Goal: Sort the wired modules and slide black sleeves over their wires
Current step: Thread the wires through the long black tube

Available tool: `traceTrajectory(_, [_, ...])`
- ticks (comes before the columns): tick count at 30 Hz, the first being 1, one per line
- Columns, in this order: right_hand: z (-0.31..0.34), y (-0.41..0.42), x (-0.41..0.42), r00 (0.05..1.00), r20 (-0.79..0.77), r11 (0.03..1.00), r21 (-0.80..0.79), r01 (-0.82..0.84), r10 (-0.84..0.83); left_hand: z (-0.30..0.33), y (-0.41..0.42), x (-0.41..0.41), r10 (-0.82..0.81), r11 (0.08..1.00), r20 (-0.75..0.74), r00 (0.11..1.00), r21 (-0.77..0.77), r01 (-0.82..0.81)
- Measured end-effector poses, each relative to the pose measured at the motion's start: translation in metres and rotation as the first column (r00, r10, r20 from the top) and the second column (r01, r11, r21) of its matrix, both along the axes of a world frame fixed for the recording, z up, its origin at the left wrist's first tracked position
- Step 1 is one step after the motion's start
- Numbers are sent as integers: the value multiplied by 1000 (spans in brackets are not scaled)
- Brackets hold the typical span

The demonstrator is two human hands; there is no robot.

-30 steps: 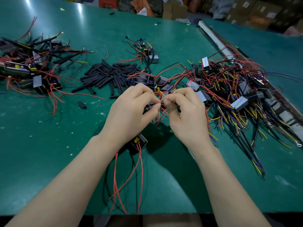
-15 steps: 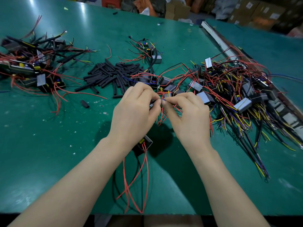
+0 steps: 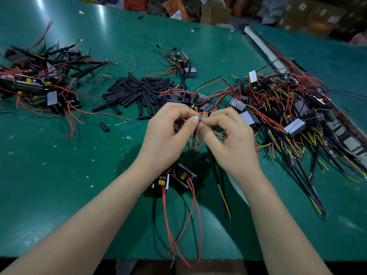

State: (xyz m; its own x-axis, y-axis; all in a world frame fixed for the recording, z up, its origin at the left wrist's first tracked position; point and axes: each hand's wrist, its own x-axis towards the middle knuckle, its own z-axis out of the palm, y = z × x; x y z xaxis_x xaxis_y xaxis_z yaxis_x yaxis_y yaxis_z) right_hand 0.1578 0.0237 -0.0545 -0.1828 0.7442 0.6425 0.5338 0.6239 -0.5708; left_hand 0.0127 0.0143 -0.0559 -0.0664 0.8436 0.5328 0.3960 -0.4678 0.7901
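My left hand (image 3: pixel 168 130) and my right hand (image 3: pixel 224 135) meet just this side of the heap of black sleeves (image 3: pixel 139 92). Both hands are pinching. Between my fingertips I hold the tips of thin wires (image 3: pixel 200 119), one blue and one yellow. I think I am lining them up so a sleeve can go on, but I cannot see a sleeve between my fingers.

Two small modules (image 3: pixel 174 180) sit below my hands, near my left wrist, much closer to me than the sleeve heap. Their red wires (image 3: pixel 186 225) run down to the edge of the green tabletop (image 3: pixel 59 175). A black sleeved wire (image 3: pixel 215 171) with yellow and blue ends lies beside my right wrist.

To the left of the sleeve heap is a smaller pile of modules (image 3: pixel 45 84). Many of its wires wear black sleeves, so I think those are done.

To the right of the sleeve heap is a big messy pile of modules (image 3: pixel 294 116). Some long wires there are black, but lots are bare red and yellow. Plenty of sleeves are left too. So I think there is still a lot of work to do.
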Motion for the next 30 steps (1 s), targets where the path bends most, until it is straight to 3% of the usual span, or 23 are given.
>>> traceTrajectory(3, [5,-1,2,994,-83,991,-111,-79,70,3,-1,-3,-72,997,28,997,-3,72])
traceTrajectory(8, [11,-1,10,992,-89,963,-247,-110,90,2,1,-5,-102,993,-27,994,58,104])
traceTrajectory(11, [11,-1,10,997,-48,962,-262,-75,64,1,3,-8,-63,984,-173,983,154,90])
traceTrajectory(14, [8,-1,9,995,96,966,-256,25,0,-1,5,-13,18,961,-380,925,261,89])
traceTrajectory(18, [7,-1,8,987,158,955,-289,73,-27,-2,7,-17,53,939,-515,856,318,133])
traceTrajectory(30, [11,-2,9,996,-43,917,-388,-93,83,-1,2,-7,47,977,-311,949,214,22])
